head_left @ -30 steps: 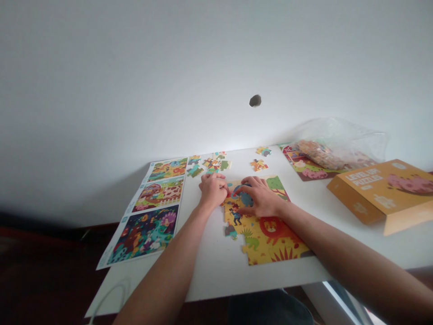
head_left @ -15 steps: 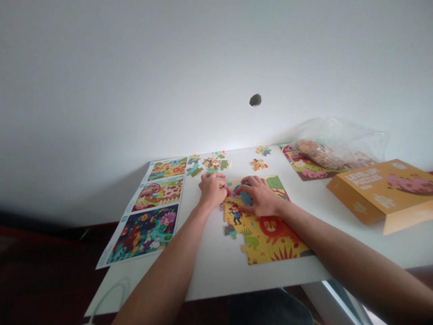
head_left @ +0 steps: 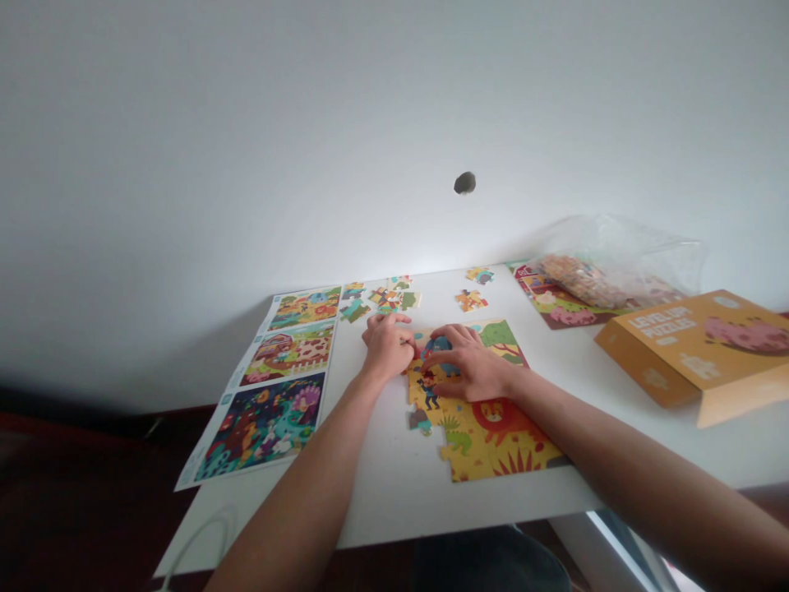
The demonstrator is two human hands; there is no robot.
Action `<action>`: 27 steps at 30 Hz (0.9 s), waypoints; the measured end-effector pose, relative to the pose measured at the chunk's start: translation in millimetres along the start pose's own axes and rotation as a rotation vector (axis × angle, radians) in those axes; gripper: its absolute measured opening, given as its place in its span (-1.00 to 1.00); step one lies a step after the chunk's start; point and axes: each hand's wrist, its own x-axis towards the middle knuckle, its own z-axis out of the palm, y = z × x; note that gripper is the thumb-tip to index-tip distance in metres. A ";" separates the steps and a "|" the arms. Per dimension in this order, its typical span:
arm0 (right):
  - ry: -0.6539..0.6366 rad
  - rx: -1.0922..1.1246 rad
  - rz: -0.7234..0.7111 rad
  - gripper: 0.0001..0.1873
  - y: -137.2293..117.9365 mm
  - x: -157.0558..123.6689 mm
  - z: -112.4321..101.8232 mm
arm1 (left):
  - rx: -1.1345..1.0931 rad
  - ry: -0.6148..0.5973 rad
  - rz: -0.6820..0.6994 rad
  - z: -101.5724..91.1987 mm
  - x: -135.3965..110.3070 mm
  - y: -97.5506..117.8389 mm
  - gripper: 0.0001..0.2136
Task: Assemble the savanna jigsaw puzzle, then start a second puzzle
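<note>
A partly joined jigsaw puzzle (head_left: 493,440) with a yellow ground, a red lion and a green crocodile lies on the white table. At its upper left edge, my left hand (head_left: 389,345) has its fingers closed on a puzzle piece, which the hand mostly hides. My right hand (head_left: 474,366) rests on the puzzle with fingers spread, over the blue elephant and close to a small figure in blue. A grey-and-teal puzzle piece (head_left: 419,420) juts out from the left side. Beyond my left hand lie several loose puzzle pieces (head_left: 387,298).
On the left lies a reference sheet (head_left: 289,403) with three pictures. Two spots of loose pieces, including an orange piece (head_left: 472,300), sit near the wall. At right are a clear bag (head_left: 653,247) of pieces, a farm picture card (head_left: 548,311) and a yellow puzzle box (head_left: 671,345).
My right hand has shifted slightly left and its fingers have spread across the elephant. My left hand stays at the puzzle's upper left edge, almost unmoved.
</note>
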 end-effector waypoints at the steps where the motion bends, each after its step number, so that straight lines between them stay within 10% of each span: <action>1: -0.004 0.003 -0.001 -0.58 0.2 0.0 -0.1 | 0.002 -0.003 -0.001 0.0 0.0 0.0 -0.76; 18: 0.010 0.055 -0.039 -0.39 -2.5 -0.9 -2.3 | -0.016 -0.010 0.008 -0.1 -0.4 0.6 -0.80; 27: -0.060 0.044 -0.076 -0.63 -3.6 -1.1 -4.9 | 0.002 -0.011 0.024 1.6 -0.7 -1.8 -0.77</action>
